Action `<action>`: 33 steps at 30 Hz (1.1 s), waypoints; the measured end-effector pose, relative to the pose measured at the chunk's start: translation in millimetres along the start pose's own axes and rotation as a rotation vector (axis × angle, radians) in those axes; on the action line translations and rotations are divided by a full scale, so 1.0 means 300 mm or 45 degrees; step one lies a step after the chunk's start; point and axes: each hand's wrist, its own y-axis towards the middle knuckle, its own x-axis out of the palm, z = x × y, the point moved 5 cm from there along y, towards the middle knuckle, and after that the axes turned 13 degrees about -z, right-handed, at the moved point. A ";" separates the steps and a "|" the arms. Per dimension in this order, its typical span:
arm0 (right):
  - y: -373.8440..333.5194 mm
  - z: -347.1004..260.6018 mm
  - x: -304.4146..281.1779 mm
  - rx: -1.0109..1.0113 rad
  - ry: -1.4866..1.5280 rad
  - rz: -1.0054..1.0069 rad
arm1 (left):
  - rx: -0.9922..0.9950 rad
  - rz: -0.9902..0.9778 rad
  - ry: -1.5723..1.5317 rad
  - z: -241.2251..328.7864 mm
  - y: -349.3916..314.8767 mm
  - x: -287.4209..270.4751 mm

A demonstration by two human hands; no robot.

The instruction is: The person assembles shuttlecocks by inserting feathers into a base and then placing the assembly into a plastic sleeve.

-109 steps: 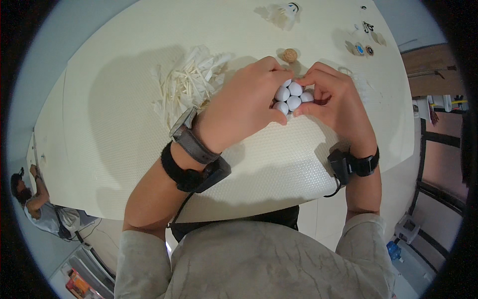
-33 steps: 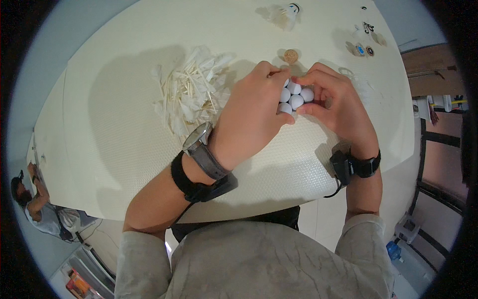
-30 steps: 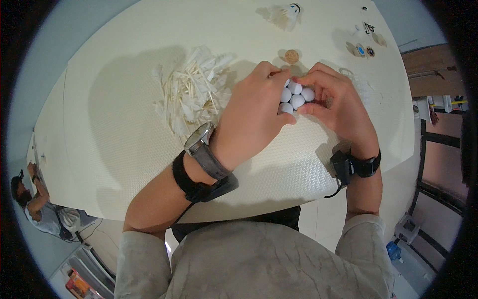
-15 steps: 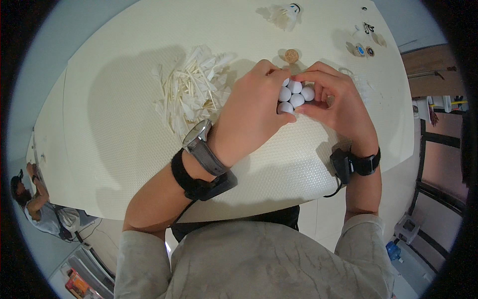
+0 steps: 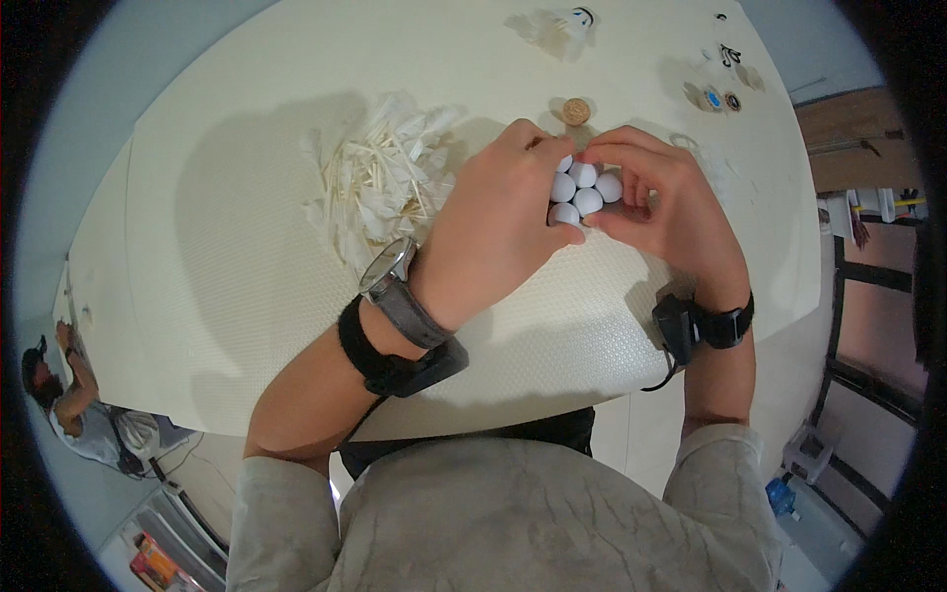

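Note:
A cluster of several white, rounded shuttlecock heads (image 5: 588, 201) sits packed together on the table. My left hand (image 5: 501, 215) curves round the cluster's left side, its thumb at the near edge and its fingers at the far edge. From the right, my right hand (image 5: 663, 197) closes round the same cluster, index finger at the back and thumb in front. Part of the cluster is hidden behind my left hand. Just beyond my fingers lies a brown cork disc (image 5: 576, 111). A loose heap of white feathers (image 5: 383, 178) spreads to the left of my left hand.
One feathered shuttlecock (image 5: 560, 32) lies at the far side of the white table (image 5: 266, 296). Small round pieces (image 5: 722, 100) and a black-and-white bit (image 5: 730, 55) sit at the far right. Another person (image 5: 69, 395) is at the far left edge.
Both hands stay in nearly the same place round the white shuttlecock heads. The heads have shifted only very slightly between my fingers.

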 end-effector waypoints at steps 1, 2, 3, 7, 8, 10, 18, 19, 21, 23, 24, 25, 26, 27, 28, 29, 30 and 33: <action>-0.001 -0.001 0.000 -0.001 0.001 -0.001 | 0.000 -0.005 -0.007 0.002 0.000 0.001; -0.003 -0.001 0.000 -0.002 0.002 -0.001 | -0.001 -0.005 -0.008 0.001 -0.001 0.001; -0.004 0.000 -0.001 -0.002 0.003 -0.001 | 0.003 -0.003 0.008 -0.002 0.000 0.000; -0.006 -0.002 -0.001 -0.004 -0.007 -0.018 | 0.005 0.000 0.022 0.000 -0.002 0.002; -0.006 -0.004 -0.001 -0.004 -0.001 -0.026 | 0.004 -0.001 0.022 -0.001 -0.004 0.002; -0.009 -0.008 -0.004 0.014 -0.004 -0.036 | 0.001 0.008 -0.007 -0.004 -0.003 0.000; -0.012 -0.014 -0.002 0.021 -0.033 -0.038 | -0.021 -0.019 -0.038 -0.001 -0.004 0.001; -0.012 -0.018 -0.002 0.020 -0.044 -0.042 | -0.031 -0.031 -0.040 -0.001 -0.004 0.002; -0.013 -0.026 -0.001 0.020 -0.055 -0.045 | -0.025 -0.018 -0.032 -0.007 -0.003 0.001; -0.017 -0.027 0.007 0.051 -0.011 -0.093 | -0.018 -0.005 -0.024 -0.009 -0.004 0.005; -0.018 -0.029 0.007 0.051 -0.010 -0.093 | -0.026 -0.002 -0.020 -0.009 -0.004 0.009; -0.019 -0.032 0.007 0.039 -0.004 -0.098 | -0.034 0.001 -0.015 -0.010 -0.003 0.011; -0.019 -0.033 0.007 0.028 0.002 -0.102 | -0.034 0.000 -0.015 -0.011 -0.001 0.009; -0.018 -0.032 0.008 0.028 0.004 -0.103 | -0.038 -0.015 -0.017 -0.014 0.001 0.006; -0.017 -0.033 0.008 0.013 0.001 -0.107 | -0.043 -0.030 -0.020 -0.015 0.002 0.006; -0.016 -0.034 0.008 -0.003 -0.003 -0.112 | -0.044 -0.031 -0.020 -0.016 0.001 0.007; -0.016 -0.036 0.007 -0.004 -0.002 -0.112 | -0.034 -0.023 -0.032 -0.017 0.000 0.007; -0.017 -0.038 0.007 0.027 -0.021 -0.138 | -0.017 -0.010 -0.034 -0.020 0.002 0.006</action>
